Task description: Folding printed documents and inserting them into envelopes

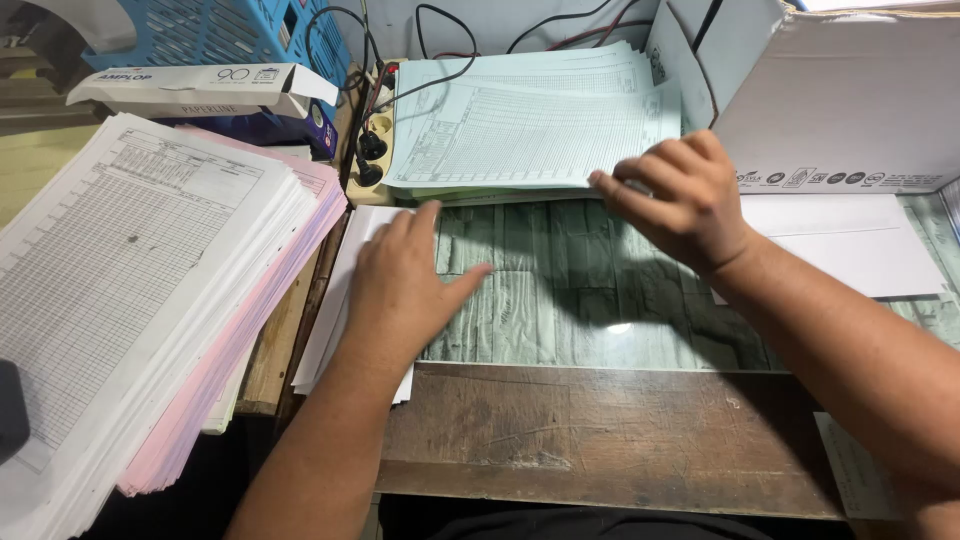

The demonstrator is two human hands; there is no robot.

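Note:
My left hand (405,280) lies flat, fingers apart, on a small stack of white sheets (345,290) at the left edge of the glass-topped desk (580,300). My right hand (675,195) rests on the near edge of a stack of pale green printed forms (520,120), fingertips pressing on the top sheet's corner. Whether a sheet is pinched I cannot tell. The two hands are apart, with bare desk between them.
A tall pile of white gridded forms over pink sheets (150,270) fills the left. A white cardboard box (840,100) stands at the right, white paper (850,240) below it. A power strip with black plugs (370,150), cables and a blue basket (220,30) sit behind.

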